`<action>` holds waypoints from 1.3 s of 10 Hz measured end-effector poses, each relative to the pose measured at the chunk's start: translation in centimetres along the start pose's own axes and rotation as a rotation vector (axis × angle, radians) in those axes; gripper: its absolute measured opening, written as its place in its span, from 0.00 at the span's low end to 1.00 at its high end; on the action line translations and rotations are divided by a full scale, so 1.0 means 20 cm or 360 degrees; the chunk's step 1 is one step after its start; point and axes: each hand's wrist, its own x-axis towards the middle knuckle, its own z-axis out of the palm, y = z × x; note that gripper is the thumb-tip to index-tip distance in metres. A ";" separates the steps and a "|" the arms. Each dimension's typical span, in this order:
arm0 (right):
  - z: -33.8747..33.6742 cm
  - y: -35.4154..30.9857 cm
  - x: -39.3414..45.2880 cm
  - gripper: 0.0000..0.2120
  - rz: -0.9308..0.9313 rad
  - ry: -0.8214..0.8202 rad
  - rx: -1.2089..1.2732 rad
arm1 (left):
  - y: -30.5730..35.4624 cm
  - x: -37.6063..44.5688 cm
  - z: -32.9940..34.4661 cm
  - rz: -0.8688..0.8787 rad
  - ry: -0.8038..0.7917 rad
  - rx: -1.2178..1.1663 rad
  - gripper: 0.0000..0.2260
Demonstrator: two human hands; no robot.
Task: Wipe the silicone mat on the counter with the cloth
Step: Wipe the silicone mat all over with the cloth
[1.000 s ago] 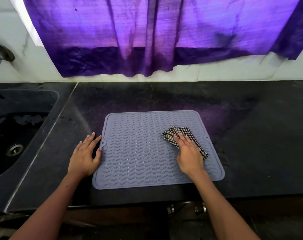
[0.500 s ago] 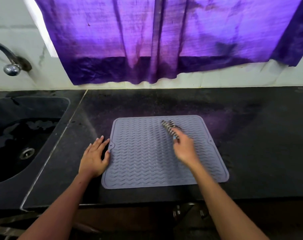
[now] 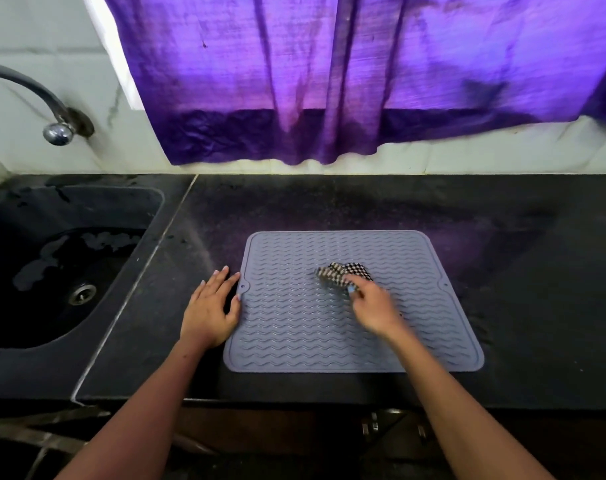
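Note:
A grey silicone mat (image 3: pixel 294 327) with a wavy ribbed surface lies flat on the black counter (image 3: pixel 519 271). On the mat's middle sits a bunched black-and-white checked cloth (image 3: pixel 343 271). My right hand (image 3: pixel 374 308) lies over the cloth's near side, fingers pressing it onto the mat; the hand is motion-blurred and covers part of the cloth. My left hand (image 3: pixel 211 310) rests flat on the counter with fingers straight, its thumb side touching the mat's left edge by the small tab.
A dark sink (image 3: pixel 52 271) with a drain and wet patches sits at the left, a curved tap (image 3: pixel 52 109) above it. A purple curtain (image 3: pixel 363 81) hangs over the white tiled wall behind. The counter's front edge runs just below the mat.
My right hand has slid the cloth from the mat's right side toward its middle. My left hand has stayed at the mat's left edge. The view has shifted leftward.

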 end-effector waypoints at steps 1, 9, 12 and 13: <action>-0.06 -0.08 0.05 0.17 0.0193 0.0202 0.0591 | 0.00 0.00 0.00 0.0007 0.0001 -0.0005 0.31; 0.13 -0.26 -0.03 0.22 -0.0036 0.0027 0.0662 | -0.01 0.00 0.01 0.0003 0.0022 -0.0016 0.31; 0.42 -0.26 -0.18 0.33 -0.0759 -0.0020 -0.0539 | -0.02 0.00 0.02 0.0020 0.0037 -0.0010 0.29; 0.41 -0.27 -0.15 0.34 -0.0771 0.0002 -0.0598 | -0.01 0.00 0.02 0.0024 0.0039 -0.0009 0.29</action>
